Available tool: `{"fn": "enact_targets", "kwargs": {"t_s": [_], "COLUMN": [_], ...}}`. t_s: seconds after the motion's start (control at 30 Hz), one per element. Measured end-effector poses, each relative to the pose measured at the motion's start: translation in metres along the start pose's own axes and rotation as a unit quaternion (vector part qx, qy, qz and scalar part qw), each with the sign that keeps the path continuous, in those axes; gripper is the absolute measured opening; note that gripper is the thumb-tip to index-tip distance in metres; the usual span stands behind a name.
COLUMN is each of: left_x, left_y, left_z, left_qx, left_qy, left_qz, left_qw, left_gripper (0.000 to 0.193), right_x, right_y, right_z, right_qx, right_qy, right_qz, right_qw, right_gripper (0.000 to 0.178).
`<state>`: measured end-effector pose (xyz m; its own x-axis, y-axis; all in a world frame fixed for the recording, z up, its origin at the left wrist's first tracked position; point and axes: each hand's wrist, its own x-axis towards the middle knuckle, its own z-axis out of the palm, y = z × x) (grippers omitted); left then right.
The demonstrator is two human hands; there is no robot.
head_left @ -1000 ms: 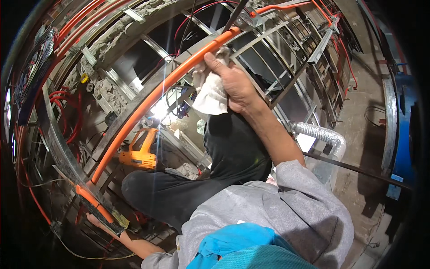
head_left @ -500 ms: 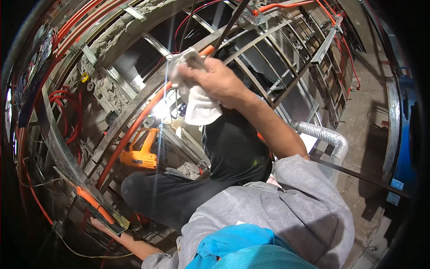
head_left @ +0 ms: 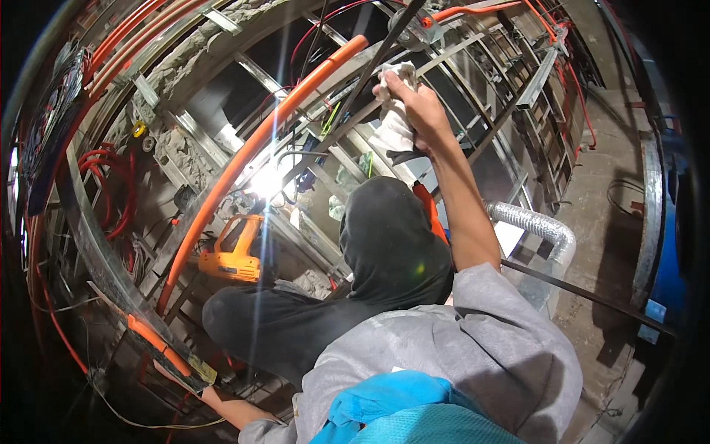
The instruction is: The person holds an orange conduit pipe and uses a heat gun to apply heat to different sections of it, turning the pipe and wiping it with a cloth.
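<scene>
A smooth, round orange pipe (head_left: 279, 115) is curving diagonally across the lattice of metal framing, its upper end standing bare. A soft white cloth (head_left: 396, 127) is hanging in crumpled folds, contrasting with the ribbed, shiny silver duct (head_left: 541, 226) and the dark, matte fabric of the trousers (head_left: 396, 237). A hard-cased, yellow-orange power tool (head_left: 231, 257) is lying beside the pipe. The right hand (head_left: 421, 111) is gripping the cloth with its fingers curled closed around it and the thumb pressing near the top; the cloth is bunching inside the grasp and drooping below the fingers, to the right of the pipe and apart from it. The left hand (head_left: 177, 377) is reaching behind a short orange length (head_left: 159, 344) at lower left; its fingers are mostly being hidden, so whether they are holding anything cannot be told. Compared with half a second earlier, when the cloth was covering the pipe's upper part, the right hand is now holding it farther right, and the pipe's upper stretch is showing uncovered.
</scene>
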<state>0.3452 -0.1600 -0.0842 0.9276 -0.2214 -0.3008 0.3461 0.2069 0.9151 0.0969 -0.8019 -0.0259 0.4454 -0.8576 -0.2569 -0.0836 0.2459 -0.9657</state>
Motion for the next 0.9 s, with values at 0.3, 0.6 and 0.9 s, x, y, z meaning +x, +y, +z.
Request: {"fn": "enact_targets", "kwargs": {"t_s": [0.3,0.6,0.9], "left_x": [0.006,0.004,0.019], "left_y": [-0.004,0.003,0.006], "left_z": [0.008,0.013,0.033], "left_qx": [0.003,0.01,0.009], "left_qy": [-0.006,-0.012,-0.034], "left_qz": [0.001,0.004,0.009], "left_qw": [1.0,1.0,0.999], "left_gripper": [0.052,0.05,0.048], "right_x": [0.038,0.075,0.1], "right_y": [0.005,0.014,0.025], "right_z": [0.009,0.003,-0.018], "right_qx": [0.044,0.081,0.178], "right_qy": [0.024,0.144,0.042], "right_qz": [0.003,0.002,-0.001], "right_qw": [0.999,0.986,0.983], "right_gripper": [0.052,0.049,0.053]}}
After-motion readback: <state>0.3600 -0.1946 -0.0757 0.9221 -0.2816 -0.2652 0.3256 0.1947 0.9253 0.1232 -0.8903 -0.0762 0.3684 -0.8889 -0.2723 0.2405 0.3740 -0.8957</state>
